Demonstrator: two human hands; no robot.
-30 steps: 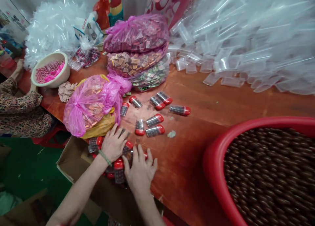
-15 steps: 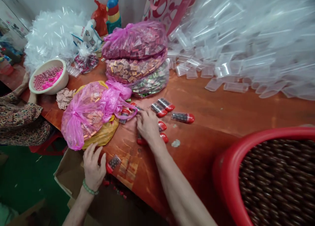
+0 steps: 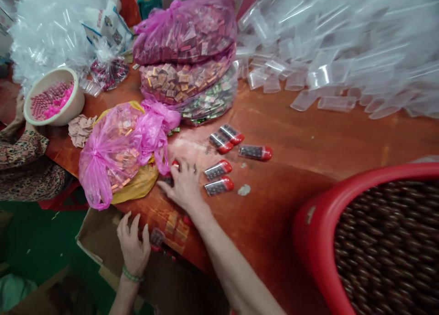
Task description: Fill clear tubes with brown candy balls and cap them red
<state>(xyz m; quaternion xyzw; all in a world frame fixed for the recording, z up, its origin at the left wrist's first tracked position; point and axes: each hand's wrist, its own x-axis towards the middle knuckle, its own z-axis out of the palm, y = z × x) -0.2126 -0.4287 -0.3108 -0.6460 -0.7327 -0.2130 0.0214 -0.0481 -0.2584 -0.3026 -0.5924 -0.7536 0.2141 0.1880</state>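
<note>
My left hand (image 3: 133, 244), with a green bead bracelet at the wrist, hovers palm-down by the table's front edge, fingers spread. Close to its right, at the edge, is a blurred clear tube with dark contents (image 3: 157, 238). My right hand (image 3: 185, 187) lies low over the table, its thumb and fingers apart, touching or covering a red-capped tube (image 3: 168, 178) that it partly hides. Another red cap (image 3: 187, 219) shows beside my right wrist. To the right lie several filled tubes with red rounded ends (image 3: 219, 185), dark pieces inside.
Pink bags of small packets (image 3: 109, 150) lie left, with more bags (image 3: 188, 50) stacked behind. Clear empty tubes (image 3: 338, 103) pile at back right. A red tub (image 3: 315, 219) of dark brown pieces stands right. Below the edge is a cardboard box (image 3: 96, 232). Another person's sleeve (image 3: 20, 168) shows by a white bowl (image 3: 78, 104).
My right hand has moved left and toward the front edge, uncovering two red-capped tubes. The tube by my left hand has shifted down at the edge. The view has tilted slightly.
</note>
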